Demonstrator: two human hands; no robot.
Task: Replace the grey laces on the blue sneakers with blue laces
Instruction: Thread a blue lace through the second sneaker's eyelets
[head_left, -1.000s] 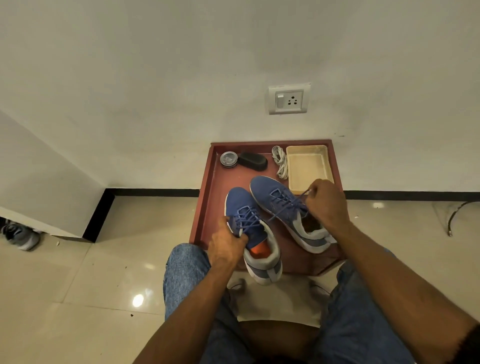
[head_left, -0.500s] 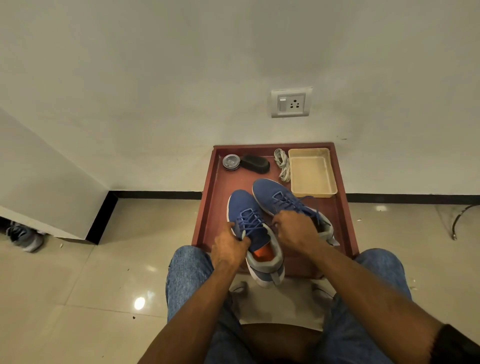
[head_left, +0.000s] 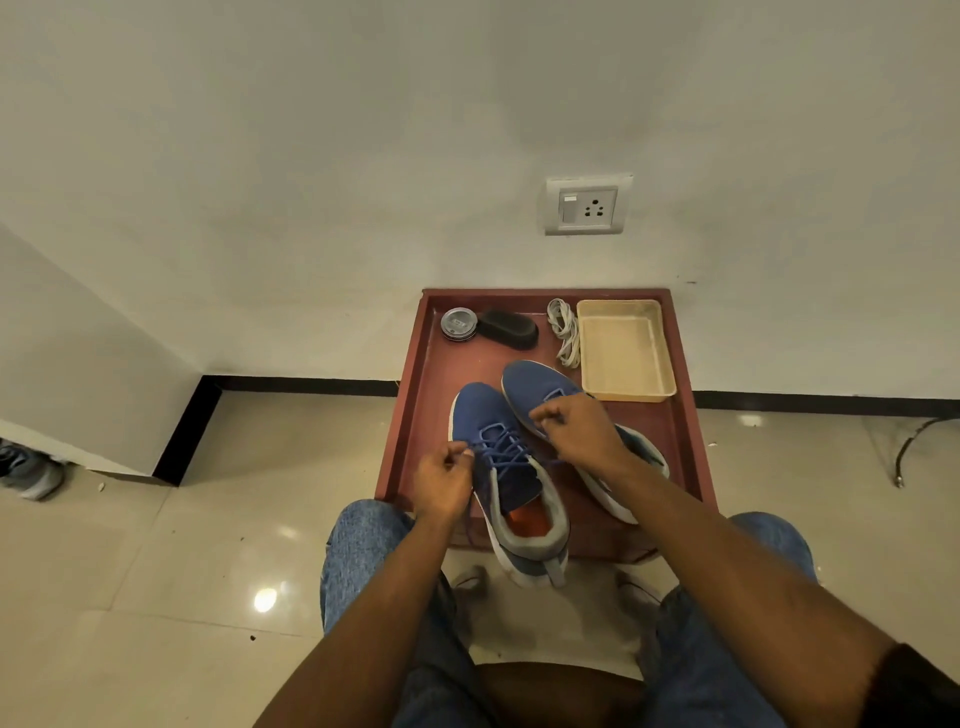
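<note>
A: How many shoes on the red tabletop (head_left: 415, 415)?

B: 2 blue sneakers: the left sneaker (head_left: 498, 467) and the right sneaker (head_left: 535, 387), both threaded with blue laces (head_left: 501, 449). 1 bundle of grey laces (head_left: 565, 330) lies beyond the right sneaker, beside 1 beige tray (head_left: 623, 348).

A: And the hands?

B: The left hand (head_left: 444, 480) pinches a blue lace end at the left sneaker's side. The right hand (head_left: 582, 428) is curled over the right sneaker's laces, pinching one.

A: Anything else?

B: 1 polish tin (head_left: 458, 324) and 1 black brush (head_left: 508, 328) beyond the left sneaker. White wall with 1 socket (head_left: 587, 205), glossy floor tiles (head_left: 156, 571), 1 grey shoe (head_left: 28, 470) far left of it.
</note>
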